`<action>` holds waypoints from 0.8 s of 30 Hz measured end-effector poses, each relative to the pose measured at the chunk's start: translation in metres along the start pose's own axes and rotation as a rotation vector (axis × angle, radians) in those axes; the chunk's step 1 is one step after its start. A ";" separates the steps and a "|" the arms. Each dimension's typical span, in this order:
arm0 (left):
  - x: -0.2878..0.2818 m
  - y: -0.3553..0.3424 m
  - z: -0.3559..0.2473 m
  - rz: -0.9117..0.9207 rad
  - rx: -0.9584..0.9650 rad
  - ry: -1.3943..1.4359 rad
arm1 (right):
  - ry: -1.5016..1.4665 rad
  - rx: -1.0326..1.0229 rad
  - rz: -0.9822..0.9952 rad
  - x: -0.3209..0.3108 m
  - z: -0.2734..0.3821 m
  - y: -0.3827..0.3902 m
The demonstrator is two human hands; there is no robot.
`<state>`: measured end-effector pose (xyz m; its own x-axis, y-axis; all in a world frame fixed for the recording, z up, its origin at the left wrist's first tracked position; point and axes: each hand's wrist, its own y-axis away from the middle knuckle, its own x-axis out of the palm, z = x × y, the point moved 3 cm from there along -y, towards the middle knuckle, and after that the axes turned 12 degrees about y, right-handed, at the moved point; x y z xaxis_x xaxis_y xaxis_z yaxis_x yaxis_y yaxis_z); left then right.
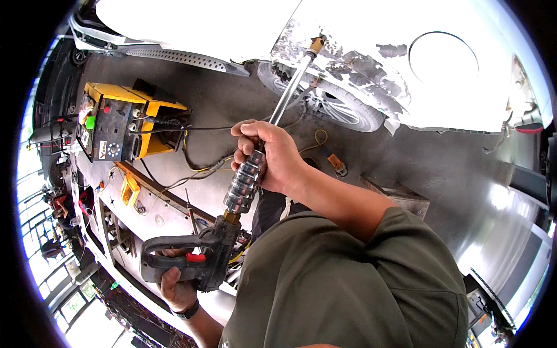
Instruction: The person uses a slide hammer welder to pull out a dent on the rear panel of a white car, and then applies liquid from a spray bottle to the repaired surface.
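Observation:
My left hand (177,290), with a dark watch at the wrist, is wrapped round the black handle of a slide-hammer dent puller (221,252). A red trigger (195,257) sits in the handle. My right hand (279,155) closes round the upper end of the ridged metal sliding weight (243,184) and the rod there. From that hand the shiny rod (292,90) slants up and right. Its brass-coloured tip (317,45) meets the white car panel (383,23) above the wheel, where the paint is worn to patchy grey. Whether the tip is fixed there I cannot tell.
A yellow and black machine (119,130) with cables stands on the floor at left. Beyond the rod is the car's wheel (345,110). An orange cable-end piece (336,163) and a metal box (400,198) lie to the right; a yellow item (130,189) lies lower left.

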<state>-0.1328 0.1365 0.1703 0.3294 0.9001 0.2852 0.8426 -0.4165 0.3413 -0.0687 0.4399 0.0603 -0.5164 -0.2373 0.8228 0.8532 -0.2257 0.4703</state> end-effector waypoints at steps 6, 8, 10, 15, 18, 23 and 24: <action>0.000 -0.002 -0.001 0.017 0.044 0.048 | -0.012 0.010 -0.016 0.000 0.002 0.001; -0.001 -0.001 -0.001 0.001 0.004 0.014 | 0.014 0.003 -0.018 0.000 0.002 0.001; 0.000 0.000 0.000 -0.006 0.016 0.037 | 0.017 0.013 -0.020 0.001 0.002 0.000; -0.010 0.001 0.000 -0.004 0.000 0.094 | 0.018 0.035 -0.008 0.006 0.002 -0.003; -0.010 0.000 0.000 0.037 -0.012 0.088 | 0.020 0.037 -0.003 0.007 0.004 -0.006; -0.009 -0.003 -0.001 0.039 0.000 0.123 | 0.016 0.049 0.002 0.008 0.004 -0.007; -0.012 -0.005 -0.002 0.039 0.001 0.122 | 0.015 0.042 -0.003 0.008 0.004 -0.007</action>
<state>-0.1414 0.1272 0.1669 0.3077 0.8608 0.4054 0.8307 -0.4507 0.3266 -0.0789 0.4436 0.0649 -0.5200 -0.2506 0.8166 0.8536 -0.1867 0.4863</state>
